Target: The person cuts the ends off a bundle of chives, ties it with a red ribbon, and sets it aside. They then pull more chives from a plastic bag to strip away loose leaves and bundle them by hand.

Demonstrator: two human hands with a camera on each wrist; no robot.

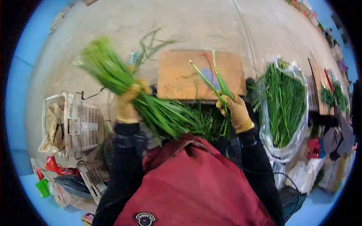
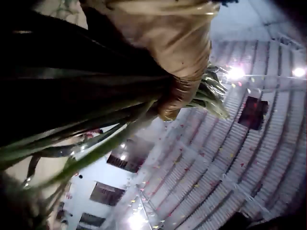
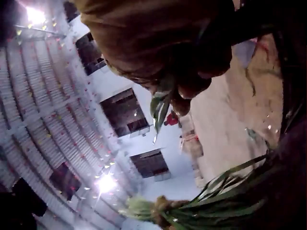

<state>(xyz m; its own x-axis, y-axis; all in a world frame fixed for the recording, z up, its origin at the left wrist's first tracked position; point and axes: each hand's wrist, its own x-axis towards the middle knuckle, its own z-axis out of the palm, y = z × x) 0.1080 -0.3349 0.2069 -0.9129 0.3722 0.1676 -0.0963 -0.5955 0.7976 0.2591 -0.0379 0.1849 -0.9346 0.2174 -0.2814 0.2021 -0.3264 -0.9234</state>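
Note:
My gloved left hand [image 1: 130,98] grips a thick bunch of garlic chives [image 1: 107,67] around its middle. The pale cut ends point up and away to the left, blurred, and the leaves trail toward my lap. In the left wrist view the glove [image 2: 168,43] wraps the bunch, with leaves fanning out to the left. Right of it, my gloved right hand [image 1: 238,111] pinches a few garlic chive stalks [image 1: 207,80], their ends reaching over the wooden board [image 1: 173,75]. The right wrist view shows that glove [image 3: 158,38] with curled fingers and a leaf tip poking out.
On the board lie a red strip [image 1: 210,62] and a bluish-grey flat piece [image 1: 206,73]. More greens [image 1: 205,116] lie between board and lap. A clear plastic bag [image 1: 303,124] of greens stands right, a white plastic crate [image 1: 85,120] left. Loose leaves [image 1: 151,47] lie behind the bunch.

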